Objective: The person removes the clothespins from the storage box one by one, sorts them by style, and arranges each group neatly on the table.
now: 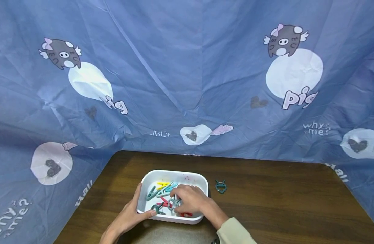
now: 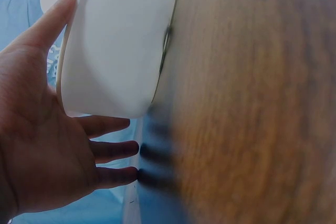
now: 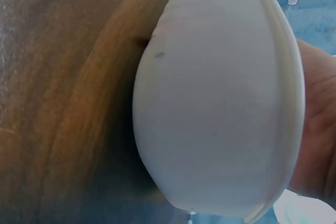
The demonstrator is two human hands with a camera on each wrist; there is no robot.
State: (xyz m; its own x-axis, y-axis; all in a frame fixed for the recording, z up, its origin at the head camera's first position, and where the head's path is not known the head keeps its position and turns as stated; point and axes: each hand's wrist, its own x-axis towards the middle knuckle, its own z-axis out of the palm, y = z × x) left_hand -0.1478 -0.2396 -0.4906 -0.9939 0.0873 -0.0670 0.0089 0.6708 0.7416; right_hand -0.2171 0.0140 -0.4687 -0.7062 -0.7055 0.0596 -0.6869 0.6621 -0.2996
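Note:
A white plastic tub [image 1: 205,184] holds several small clips and clothespins. My left hand [image 1: 129,211] lies along the tub's left side with straight, spread fingers, its thumb over the near rim beside a dark green round clip [image 1: 157,207]. My right hand [image 1: 191,200] reaches inside at the right, thumb and forefinger pinching a grey-green round clip [image 1: 171,204]. Near that hand lie a red clothespin [image 1: 164,202], light-blue clothespins [image 1: 168,189], a yellow one [image 1: 162,185] and a dark teal one [image 1: 150,194]. In the right wrist view the tub's wall hides the fingers.
Right of the tub, a dark green round clip [image 1: 221,186] lies on the brown wooden table [image 1: 281,200]. A blue printed cloth [image 1: 187,84] hangs behind the table and along both sides.

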